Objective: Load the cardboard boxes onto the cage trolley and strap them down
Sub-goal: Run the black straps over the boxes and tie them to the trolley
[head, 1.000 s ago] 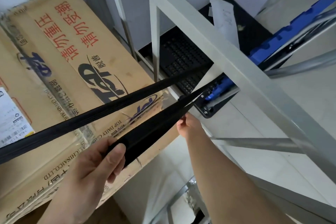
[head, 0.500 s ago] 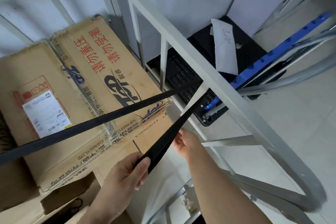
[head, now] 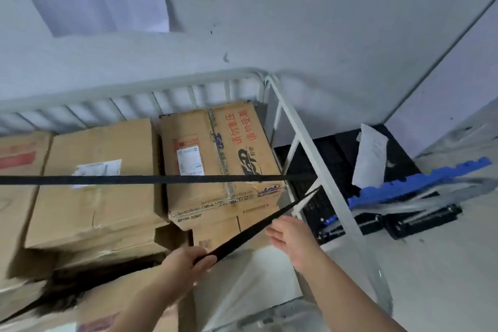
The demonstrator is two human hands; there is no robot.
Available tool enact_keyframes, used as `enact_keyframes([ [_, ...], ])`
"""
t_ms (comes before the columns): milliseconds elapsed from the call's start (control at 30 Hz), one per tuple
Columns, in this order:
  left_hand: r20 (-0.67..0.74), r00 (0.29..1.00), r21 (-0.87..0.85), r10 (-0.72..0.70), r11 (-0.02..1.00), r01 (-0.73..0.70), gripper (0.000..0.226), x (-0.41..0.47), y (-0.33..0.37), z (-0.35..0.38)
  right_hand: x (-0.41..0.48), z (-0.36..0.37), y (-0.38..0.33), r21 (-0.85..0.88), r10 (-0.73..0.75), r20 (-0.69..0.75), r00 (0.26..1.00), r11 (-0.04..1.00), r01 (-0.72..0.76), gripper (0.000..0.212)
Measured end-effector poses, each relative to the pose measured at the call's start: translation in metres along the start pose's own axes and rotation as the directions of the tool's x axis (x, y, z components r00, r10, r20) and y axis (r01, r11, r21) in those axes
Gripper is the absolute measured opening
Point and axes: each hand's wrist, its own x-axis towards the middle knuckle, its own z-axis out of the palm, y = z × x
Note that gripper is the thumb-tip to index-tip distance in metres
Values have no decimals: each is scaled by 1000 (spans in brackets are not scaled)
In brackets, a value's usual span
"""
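— So, where are we now?
— The boxes (head: 99, 197) are in the trolley (head: 134, 90), stacked side by side. The black strap (head: 151, 179) runs straight across them. It goes round the side bar (head: 335, 197) and comes back to us.
— Who has it?
— Our left hand (head: 186, 261) does. Its fingers and thumb are curled tight on the loose end. Our right hand (head: 289, 237) is loose and holds nothing. It sits just beside the strap, and we cannot tell if it touches.
— So we are at the pulling and tying part?
— We think so. The loading looks done.
— What could go wrong?
— Only one hand holds the strap. If those fingers slip, we think the strap will go floppy.
— And the bar?
— It looks smooth. The strap could slide down it if we pull at a slant. Then the line across the boxes would sag.
— What about the boxes?
— The strap crosses only the top ones, like the box with red writing (head: 234, 153). The low ones near us look crooked, with a dark gap between them. If the trolley rolls, they might tip out under the strap.
— What helps?
— We think our right hand should grab the strap too, close to the bar, before we tie it.
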Motion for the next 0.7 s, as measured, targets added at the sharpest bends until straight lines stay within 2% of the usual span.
enact_keyframes([
  [100,-97,992,16,-81,996,83,28,-41,-26,-20,-24,32,-7,-132,61,89,994,990,-49,18],
  [167,-168,978,23,-125,991,131,27,-70,-46,-33,-43,54,-9,-299,114,153,982,952,-64,17],
  [233,-248,955,16,-165,985,174,27,-97,-67,-45,-54,73,-5,-534,67,221,973,843,63,13],
  [300,-321,926,6,-198,977,211,27,-122,-88,-57,-62,92,1,-645,-67,337,939,710,282,10],
  [400,-383,896,-47,-224,974,223,27,-156,-119,-76,-74,126,12,-688,-149,555,819,471,552,16],
  [467,-419,878,-77,-233,972,221,23,-174,-138,-86,-84,150,25,-684,-114,674,730,275,675,30],
  [500,-431,874,-75,-226,974,215,20,-182,-147,-91,-91,163,32,-670,-81,713,697,212,711,35],
  [600,-437,878,-24,-197,978,208,17,-200,-173,-105,-112,207,53,-661,27,749,662,102,743,38],
  [667,-429,888,-17,-167,984,176,16,-209,-192,-114,-127,237,64,-672,81,739,668,20,741,28],
  [700,-415,898,-14,-146,988,154,15,-214,-202,-118,-134,252,69,-681,105,729,677,12,732,20],
])
